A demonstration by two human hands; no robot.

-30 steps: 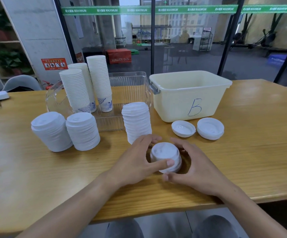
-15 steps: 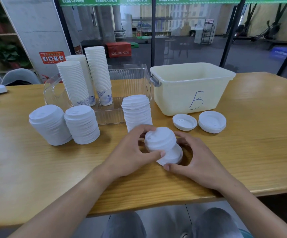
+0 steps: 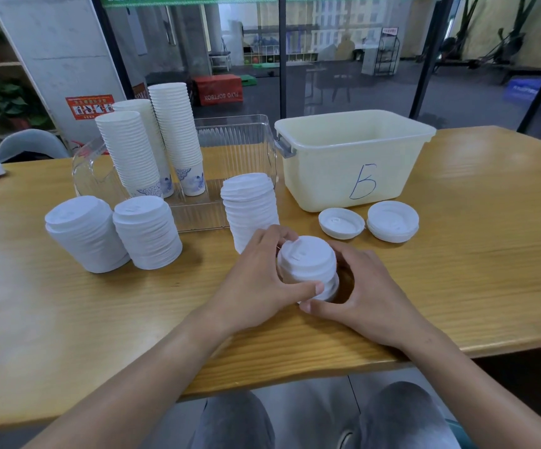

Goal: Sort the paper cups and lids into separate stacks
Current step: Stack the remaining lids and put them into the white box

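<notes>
Wooden table (image 3: 457, 254) before glass wall (image 3: 343, 59); gym behind.

Gym-side office: glass wall (image 3: 343, 59), soft plyo box (image 3: 218, 89).

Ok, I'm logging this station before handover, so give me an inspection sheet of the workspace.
Surface: wooden table, no spills seen.
Job's things: three cup stacks upright in the clear tray; three tall lid stacks on the table; a short lid pile between the hands.
Clutter: loose lid and low lid pile before bin B.
Grippers: left hand grips the short pile; right hand cups it.
Cables: nothing seen.
Surroundings: glass wall, chair, plants on shelves.
</notes>
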